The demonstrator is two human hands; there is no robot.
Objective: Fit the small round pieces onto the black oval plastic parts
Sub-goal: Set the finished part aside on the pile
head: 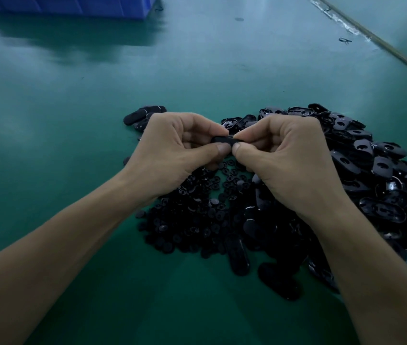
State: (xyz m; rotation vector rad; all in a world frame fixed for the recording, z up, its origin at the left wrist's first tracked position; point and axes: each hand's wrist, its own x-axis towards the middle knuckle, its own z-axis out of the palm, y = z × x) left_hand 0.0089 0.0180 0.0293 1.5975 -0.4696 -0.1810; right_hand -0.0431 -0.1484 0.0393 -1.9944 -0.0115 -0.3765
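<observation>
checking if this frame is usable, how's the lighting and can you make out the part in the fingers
Head view: dim, bluish light, soft glare on the green table; the black oval part pinched by the left hand and right hand is a dark sliver, detail lost; the round pieces blur into shadow.

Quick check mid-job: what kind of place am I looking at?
Probably a factory assembly bench: green work mat, loose heaps of black oval parts and small round pieces, a blue plastic bin at the far edge.
</observation>
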